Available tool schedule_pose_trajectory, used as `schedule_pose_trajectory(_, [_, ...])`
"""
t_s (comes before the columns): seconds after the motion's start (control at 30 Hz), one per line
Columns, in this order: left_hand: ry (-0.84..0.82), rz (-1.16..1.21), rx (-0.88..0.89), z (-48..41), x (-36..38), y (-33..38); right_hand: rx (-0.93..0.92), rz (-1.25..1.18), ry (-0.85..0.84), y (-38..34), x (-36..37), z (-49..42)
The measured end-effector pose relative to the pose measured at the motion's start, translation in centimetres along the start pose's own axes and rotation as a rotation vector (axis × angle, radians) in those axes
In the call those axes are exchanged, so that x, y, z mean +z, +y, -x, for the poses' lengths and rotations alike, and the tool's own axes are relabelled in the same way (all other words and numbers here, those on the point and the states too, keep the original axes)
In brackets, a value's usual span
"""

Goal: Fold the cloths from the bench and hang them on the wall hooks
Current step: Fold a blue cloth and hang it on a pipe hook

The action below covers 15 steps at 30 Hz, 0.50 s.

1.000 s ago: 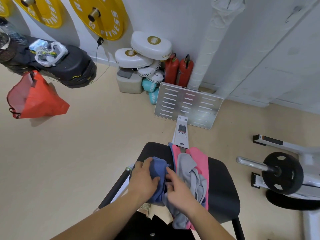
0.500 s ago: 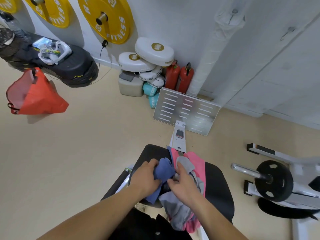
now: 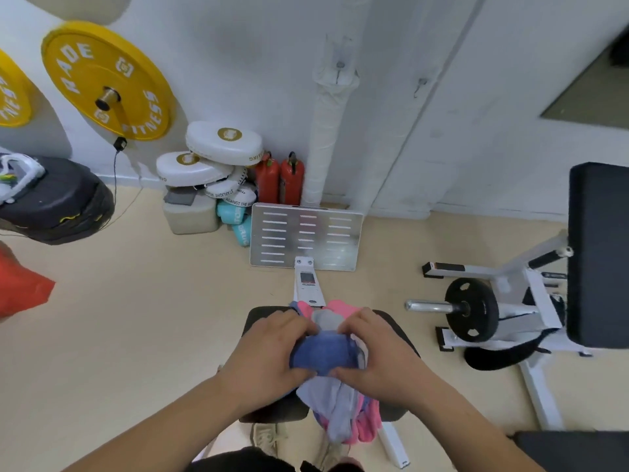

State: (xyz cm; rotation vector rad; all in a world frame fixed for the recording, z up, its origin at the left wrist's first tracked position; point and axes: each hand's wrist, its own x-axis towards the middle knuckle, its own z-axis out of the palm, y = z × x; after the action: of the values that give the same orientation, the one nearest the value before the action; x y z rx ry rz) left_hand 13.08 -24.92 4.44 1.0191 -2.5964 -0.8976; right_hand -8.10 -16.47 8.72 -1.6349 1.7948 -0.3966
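A blue cloth (image 3: 323,352) is bunched between both hands over the black padded bench (image 3: 262,321). My left hand (image 3: 269,352) grips its left side and my right hand (image 3: 377,356) grips its right side. Under it lie a grey cloth (image 3: 335,403) and a pink cloth (image 3: 367,424), both draping off the bench's near edge. Two small wall hooks (image 3: 420,85) show high on the white wall, one on the wrapped pipe (image 3: 338,68).
Ahead on the floor stand a metal footplate (image 3: 306,236), two red extinguishers (image 3: 280,178), white pads (image 3: 221,144) and a yellow weight plate (image 3: 105,80). A plate-loaded machine (image 3: 473,310) with a black pad (image 3: 599,253) stands to the right. A red bag (image 3: 20,291) hangs left.
My hands pulled the blue cloth toward the middle of the pile and now hold it from both sides. The view swung up and to the right, so the wall hooks show.
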Motion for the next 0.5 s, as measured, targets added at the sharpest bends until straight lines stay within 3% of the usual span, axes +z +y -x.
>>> schedule_pose_trajectory(0.17, [-0.081, 0.077, -0.046, 3.8, -0.1, 2.5, 0.084, -0.111, 0.084, -0.8, -0.7, 5.2])
schedule_pose_trajectory(0.27, [-0.12, 0.266, -0.151, 6.9, -0.1, 4.0, 0.124, -0.215, 0.098, -1.1, -0.7, 8.4])
schedule_pose_trajectory(0.5, [-0.061, 0.617, -0.345, 14.0, 1.5, 9.6, 0.324, -0.734, 0.183, -0.1, 3.1, 17.4])
